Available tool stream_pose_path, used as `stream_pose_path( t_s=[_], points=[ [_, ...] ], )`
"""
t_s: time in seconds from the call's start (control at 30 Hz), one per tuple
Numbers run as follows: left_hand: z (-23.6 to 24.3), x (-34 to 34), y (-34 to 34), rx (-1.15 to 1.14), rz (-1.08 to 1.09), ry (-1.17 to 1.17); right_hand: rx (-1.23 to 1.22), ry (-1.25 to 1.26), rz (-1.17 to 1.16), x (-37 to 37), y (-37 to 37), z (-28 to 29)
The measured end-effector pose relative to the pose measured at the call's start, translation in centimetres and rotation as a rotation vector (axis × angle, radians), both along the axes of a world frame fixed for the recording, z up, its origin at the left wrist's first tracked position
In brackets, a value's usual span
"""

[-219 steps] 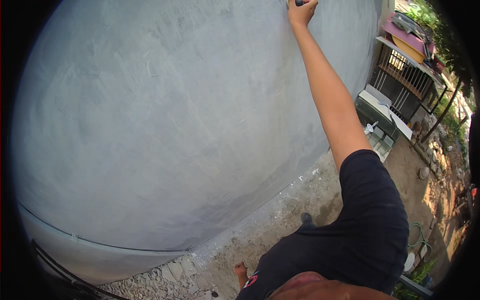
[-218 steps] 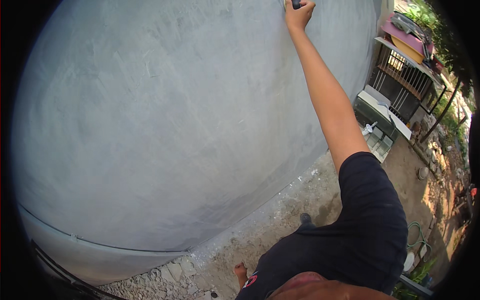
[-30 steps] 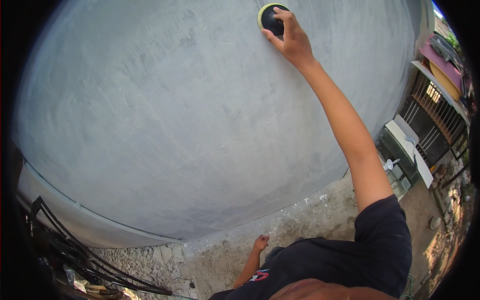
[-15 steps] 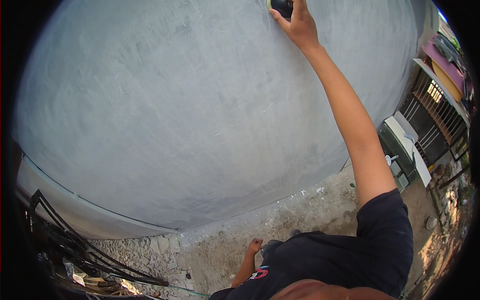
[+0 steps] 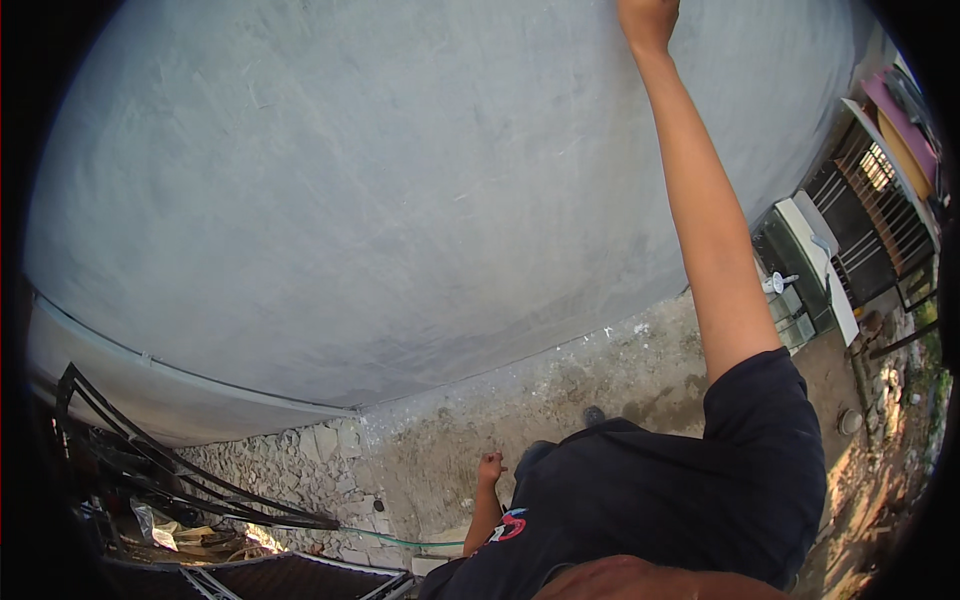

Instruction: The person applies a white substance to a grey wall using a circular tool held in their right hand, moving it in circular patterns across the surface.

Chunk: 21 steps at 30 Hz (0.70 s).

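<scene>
My right arm reaches up along a smooth grey wall [image 5: 380,190]. My right hand [image 5: 650,22] is at the top of the head view, with its fingertips cut off by the upper edge. Half a second ago these fingers were closed round a black, round-backed pad with a pale yellow rim, pressed to the wall; the pad is now outside the picture. Low by my body hangs my left hand [image 5: 490,466], over the concrete floor, loosely curled with a finger standing apart. I see nothing in it.
Black metal frames [image 5: 190,490] and a green hose [image 5: 400,541] lie at lower left beside broken paving [image 5: 290,465]. At right stand a dark box with a white board [image 5: 822,265] and a barred metal rack [image 5: 870,215]. A concrete strip [image 5: 440,440] runs along the wall's foot.
My right hand has gone up and right in the picture, taking the pad out of view. The whole scene has shifted slightly upward. My left hand's fingers look looser.
</scene>
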<state>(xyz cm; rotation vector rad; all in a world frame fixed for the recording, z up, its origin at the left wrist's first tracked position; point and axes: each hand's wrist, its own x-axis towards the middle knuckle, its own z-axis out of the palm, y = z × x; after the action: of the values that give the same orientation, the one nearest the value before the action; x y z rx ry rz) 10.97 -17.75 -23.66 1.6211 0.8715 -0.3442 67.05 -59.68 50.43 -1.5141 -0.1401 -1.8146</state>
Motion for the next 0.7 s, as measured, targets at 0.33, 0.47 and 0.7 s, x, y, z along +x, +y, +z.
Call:
stream_pose_path(
  t_s=[0.33, 0.47, 0.7],
  points=[
    [0.3, -5.8, 10.5, -0.133, 0.077, 0.073, -0.055, -0.011, 0.008, -1.8, 4.9, -4.3],
    [0.4, -5.2, 13.3, -0.073, 0.004, 0.109, 0.250, 0.052, 0.004, -1.9, 6.5, -5.9],
    [0.4, -4.1, 16.3, -0.105, -0.059, 0.148, -0.086, 0.090, 0.085, -5.7, 13.4, -10.8]
  ],
)
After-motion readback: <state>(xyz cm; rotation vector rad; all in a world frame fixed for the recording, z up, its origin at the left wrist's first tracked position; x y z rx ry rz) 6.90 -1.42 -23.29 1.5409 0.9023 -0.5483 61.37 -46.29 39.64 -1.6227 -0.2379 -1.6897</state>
